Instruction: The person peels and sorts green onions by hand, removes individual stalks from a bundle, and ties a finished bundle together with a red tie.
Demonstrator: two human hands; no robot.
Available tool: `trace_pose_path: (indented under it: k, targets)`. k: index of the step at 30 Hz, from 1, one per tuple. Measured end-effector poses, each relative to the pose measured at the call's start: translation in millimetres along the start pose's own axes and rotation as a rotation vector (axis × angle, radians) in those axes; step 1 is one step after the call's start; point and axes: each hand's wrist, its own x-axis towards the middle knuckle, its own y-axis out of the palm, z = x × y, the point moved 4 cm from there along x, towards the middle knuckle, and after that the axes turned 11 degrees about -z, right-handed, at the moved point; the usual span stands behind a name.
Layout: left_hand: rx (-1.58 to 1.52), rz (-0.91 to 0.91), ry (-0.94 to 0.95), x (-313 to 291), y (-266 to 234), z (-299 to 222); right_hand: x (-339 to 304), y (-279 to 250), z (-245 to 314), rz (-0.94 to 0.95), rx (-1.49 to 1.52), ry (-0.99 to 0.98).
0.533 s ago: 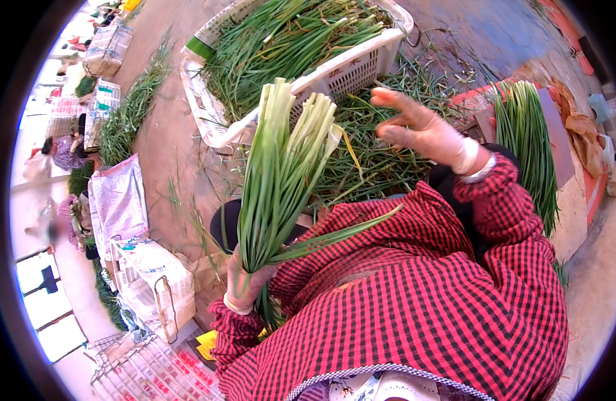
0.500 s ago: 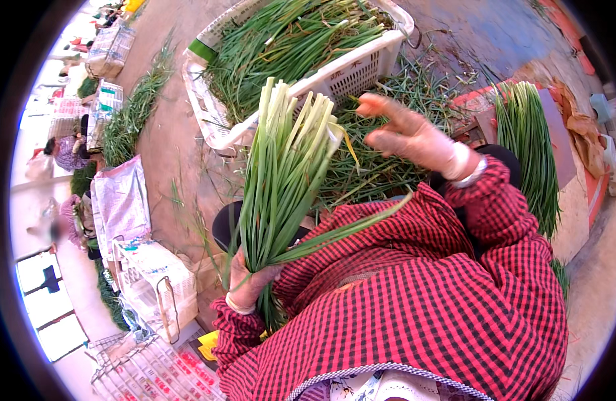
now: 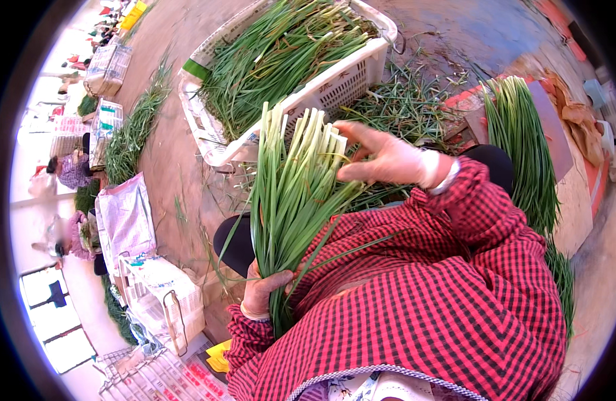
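Note:
My left hand [image 3: 262,294] is wrapped round the green leafy part of a bunch of garlic chives [image 3: 284,200]. The bunch stands tilted in front of me, its pale cut ends up and its leaf tips down beside my sleeve. At the right edge of those pale ends is my right hand [image 3: 391,159], thumb and fingers apart. A yellowish leaf shows by its fingertips; whether they touch it I cannot tell. Beyond the bunch, a white plastic crate [image 3: 358,75] is heaped with loose chives [image 3: 274,63].
Trimmed leaves [image 3: 405,100] litter the floor right of the crate. A neat chive bundle [image 3: 522,150] lies on a board at my right. To the left are a white basket [image 3: 164,294], a pale sack [image 3: 126,214] and a chive pile [image 3: 131,140]. Other people sit at the far left.
My right hand has moved left and down to the pale ends of the bunch. The left hand, still holding the chives, has shifted slightly right and down.

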Motion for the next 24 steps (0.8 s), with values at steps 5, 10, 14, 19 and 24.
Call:
trace_pose_path:
  k: [5,10,14,19,24]
  targets:
    - [-0.071,-0.025,-0.026,-8.5,-3.9,7.5,17.6,-33.6,-9.3,-0.171,0.087,-0.059]
    - [-0.047,-0.070,0.008,-1.8,-6.4,8.8,15.4,-94.1,-17.9,-0.600,-0.728,-0.295]
    - [0.018,-0.162,0.145,6.6,-3.0,14.5,8.5,-9.2,30.9,-0.324,-0.417,-0.324]
    - [0.097,-0.120,0.164,9.5,12.1,8.0,16.2,52.4,17.4,-0.158,-0.523,-0.297]
    - [0.009,-0.147,0.194,16.1,14.3,7.7,-4.9,79.1,17.6,0.095,0.113,-0.104]
